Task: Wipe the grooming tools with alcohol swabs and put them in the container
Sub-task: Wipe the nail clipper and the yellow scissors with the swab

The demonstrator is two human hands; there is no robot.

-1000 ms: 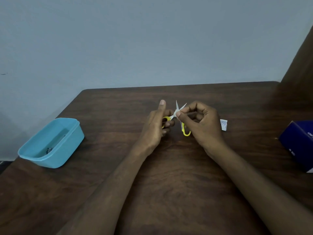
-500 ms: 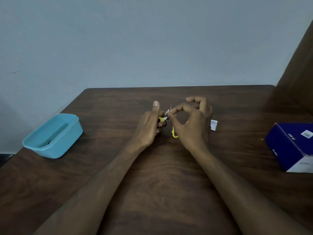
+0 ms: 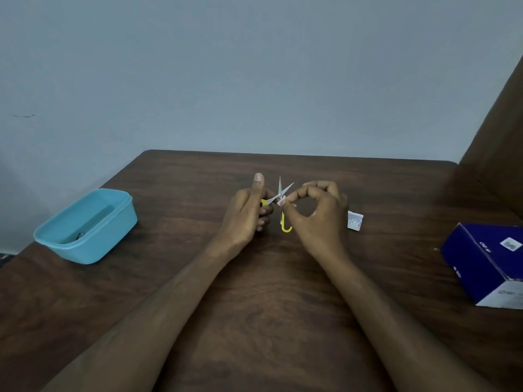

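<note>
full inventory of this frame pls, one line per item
scissors: 1, yellow handles, steel blades open, held above table centre
swab: 1, white, pinched at the scissors' pivot
container: 1, light blue, open, table's left edge; small dark item inside, unclear
sachet: 1, white, torn, on table right of the hands
box: 1, dark blue and white, table's right edge
table: 1, dark brown wood
left hand: gripping one scissor handle
right hand: pinching the swab
</note>
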